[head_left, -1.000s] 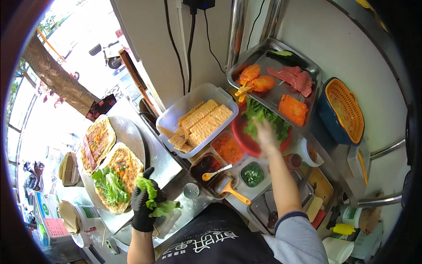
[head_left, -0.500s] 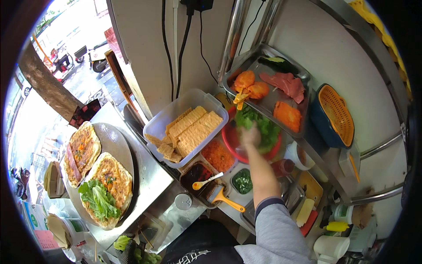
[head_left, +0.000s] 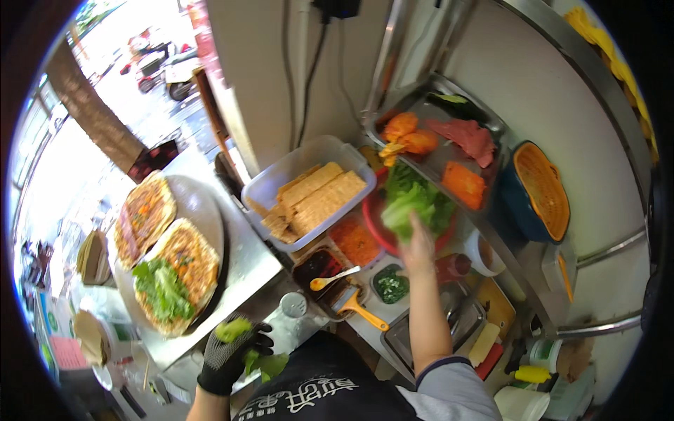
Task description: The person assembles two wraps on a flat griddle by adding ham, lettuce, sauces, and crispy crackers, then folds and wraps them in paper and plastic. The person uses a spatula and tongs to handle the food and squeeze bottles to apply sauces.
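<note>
My right hand point(head_left: 419, 251), bare and slightly blurred, is closed on a lettuce leaf point(head_left: 401, 209) over the red bowl point(head_left: 370, 219), where more lettuce lies. Low in the view, my left hand point(head_left: 228, 356), in a dark knitted glove, curls around pieces of lettuce point(head_left: 267, 365) that stick out at both sides. On the round griddle point(head_left: 201, 201) at the left lie two flatbreads with sauce. The nearer flatbread point(head_left: 200, 256) carries lettuce leaves; the farther flatbread point(head_left: 156, 203) has a strip of pink meat along its edge.
A clear bin point(head_left: 258, 188) of crisp crackers stands in the middle, beside shredded carrot point(head_left: 354, 240), chopped greens point(head_left: 392, 284) and a dark sauce tray with a brush point(head_left: 361, 312). Above the bowl, a raised metal tray point(head_left: 430, 165) holds meats. An orange basket point(head_left: 539, 191) stands at right.
My right hand has drawn back slightly toward me, lifting a lettuce leaf in the bowl. My gloved left hand has risen further into view with its lettuce. The whole view has shifted a little.
</note>
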Available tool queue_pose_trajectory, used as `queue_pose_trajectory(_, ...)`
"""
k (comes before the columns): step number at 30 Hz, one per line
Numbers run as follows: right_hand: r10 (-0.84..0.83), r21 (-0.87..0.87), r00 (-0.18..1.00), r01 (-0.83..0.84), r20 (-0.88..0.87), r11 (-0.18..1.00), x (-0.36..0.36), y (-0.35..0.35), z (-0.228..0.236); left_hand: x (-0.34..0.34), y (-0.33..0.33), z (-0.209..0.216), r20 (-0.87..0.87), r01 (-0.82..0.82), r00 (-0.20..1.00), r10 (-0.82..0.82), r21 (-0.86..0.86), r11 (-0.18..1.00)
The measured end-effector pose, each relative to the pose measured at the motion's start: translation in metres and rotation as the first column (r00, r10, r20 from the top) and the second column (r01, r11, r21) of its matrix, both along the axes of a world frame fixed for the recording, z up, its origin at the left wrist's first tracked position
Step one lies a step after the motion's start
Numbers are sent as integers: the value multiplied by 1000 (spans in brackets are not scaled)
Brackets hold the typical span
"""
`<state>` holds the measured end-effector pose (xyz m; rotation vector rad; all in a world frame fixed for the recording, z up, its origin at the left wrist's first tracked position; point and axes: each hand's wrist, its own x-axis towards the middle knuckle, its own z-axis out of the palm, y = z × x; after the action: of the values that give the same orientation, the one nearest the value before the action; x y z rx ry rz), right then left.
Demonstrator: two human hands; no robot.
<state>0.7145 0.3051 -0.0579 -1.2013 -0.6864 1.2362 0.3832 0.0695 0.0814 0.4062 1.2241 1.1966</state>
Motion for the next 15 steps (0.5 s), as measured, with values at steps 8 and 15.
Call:
queue_pose_trajectory(8,611,-24,769,-625,-190,780,-180,-84,146,-45,44,4,-168,135,982,-86,305,943)
queue_pose_trajectory(15,792,321,610,-745,-29,585,-345,-121,133,-102,29,-11,-266,-39,948,174,446,894)
